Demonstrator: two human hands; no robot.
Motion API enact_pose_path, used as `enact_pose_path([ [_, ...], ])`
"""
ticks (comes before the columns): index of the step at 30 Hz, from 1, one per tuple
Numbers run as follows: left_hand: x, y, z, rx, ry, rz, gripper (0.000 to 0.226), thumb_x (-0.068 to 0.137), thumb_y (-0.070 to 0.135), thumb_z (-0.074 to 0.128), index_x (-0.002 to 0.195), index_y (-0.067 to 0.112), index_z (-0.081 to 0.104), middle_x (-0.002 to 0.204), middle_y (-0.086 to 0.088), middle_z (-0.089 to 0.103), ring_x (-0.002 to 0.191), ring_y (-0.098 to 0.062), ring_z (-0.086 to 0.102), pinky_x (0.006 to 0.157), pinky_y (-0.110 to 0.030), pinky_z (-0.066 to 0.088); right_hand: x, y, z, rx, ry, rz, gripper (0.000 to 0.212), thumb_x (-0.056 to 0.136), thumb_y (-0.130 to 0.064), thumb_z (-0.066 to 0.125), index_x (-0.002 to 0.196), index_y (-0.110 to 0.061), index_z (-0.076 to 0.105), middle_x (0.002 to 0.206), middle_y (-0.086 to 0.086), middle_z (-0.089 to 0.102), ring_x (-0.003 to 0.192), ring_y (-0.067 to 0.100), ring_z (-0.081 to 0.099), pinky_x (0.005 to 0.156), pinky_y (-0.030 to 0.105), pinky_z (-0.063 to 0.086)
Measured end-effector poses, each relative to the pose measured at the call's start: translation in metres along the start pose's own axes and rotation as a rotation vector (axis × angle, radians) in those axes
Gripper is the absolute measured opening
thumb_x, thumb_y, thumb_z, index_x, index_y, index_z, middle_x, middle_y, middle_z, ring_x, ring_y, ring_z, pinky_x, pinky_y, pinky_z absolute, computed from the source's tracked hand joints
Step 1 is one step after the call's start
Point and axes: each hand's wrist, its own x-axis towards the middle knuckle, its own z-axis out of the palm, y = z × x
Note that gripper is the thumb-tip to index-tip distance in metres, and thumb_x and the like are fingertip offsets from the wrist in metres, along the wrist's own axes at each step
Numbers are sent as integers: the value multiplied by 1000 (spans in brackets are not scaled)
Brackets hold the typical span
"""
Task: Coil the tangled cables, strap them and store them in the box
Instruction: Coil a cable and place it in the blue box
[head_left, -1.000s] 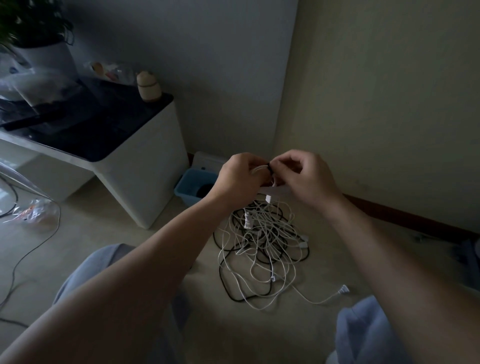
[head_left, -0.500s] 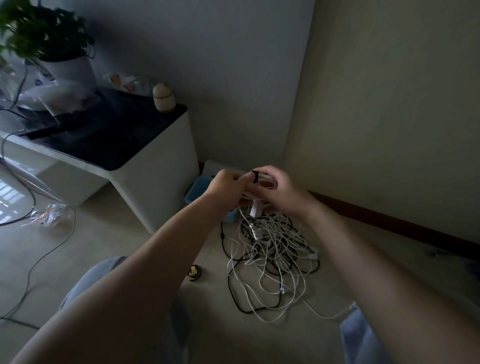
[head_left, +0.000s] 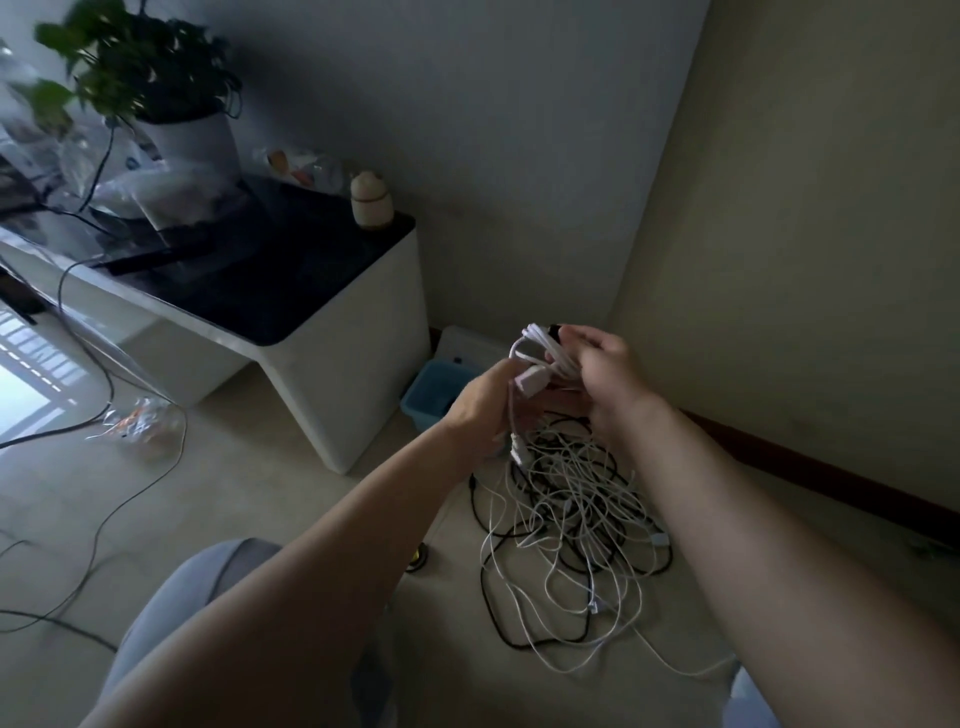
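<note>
Cables (head_left: 571, 525) are lying in a black-and-white tangle on the floor (head_left: 260, 493). At the left the surface (head_left: 332, 364) is standing, with the blue box (head_left: 439, 389) just beside it. Above the tangle my left hand (head_left: 480, 410) is pinching a white plug (head_left: 531, 383), and a white coil (head_left: 540, 348) is sitting in the grip of my right hand (head_left: 608, 369).

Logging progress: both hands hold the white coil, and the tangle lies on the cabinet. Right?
No: the head view shows the tangle on the floor beside the cabinet. Left hand and right hand do hold the coil.
</note>
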Motion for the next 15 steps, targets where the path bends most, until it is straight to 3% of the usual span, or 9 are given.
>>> enact_pose_path([
  [2,8,-5,-3,203,12,27,23,94,24,61,78,9,65,72,-9,58,57,-19,56,53,-23,44,6,-4,2,50,15,12,11,99,-20,61,94,-17,69,78,8,69,70,26,65,82,54,57],
  [5,18,-12,-8,351,60,103,15,94,12,63,81,9,69,84,-15,66,70,-26,62,65,-37,55,11,-6,-1,121,21,43,16,101,-19,59,88,-17,68,73,6,69,63,25,66,78,59,58],
  [8,19,-8,-9,64,76,57,20,102,10,51,98,5,69,93,-15,73,62,-22,71,52,-30,57,13,-2,-4,161,48,55,12,102,-16,55,95,-16,64,95,12,66,80,29,68,73,49,62],
  [10,19,-2,-7,-174,78,6,20,103,5,47,106,-2,65,96,-20,71,63,-24,72,50,-28,57,12,3,-5,180,63,50,11,103,-14,53,97,-16,62,96,10,64,86,27,67,67,40,61],
  [12,17,2,-5,-357,38,-28,18,103,0,45,107,-5,61,97,-25,69,67,-27,73,52,-29,58,9,8,-5,175,66,49,9,104,-12,52,101,-14,61,92,9,62,82,24,66,66,38,61],
  [15,15,3,1,-405,-8,-11,17,103,-5,42,102,-3,59,76,-20,72,61,-24,73,52,-29,59,3,17,-6,173,39,55,11,104,-11,51,113,-9,58,96,14,62,70,21,66,60,34,61],
])
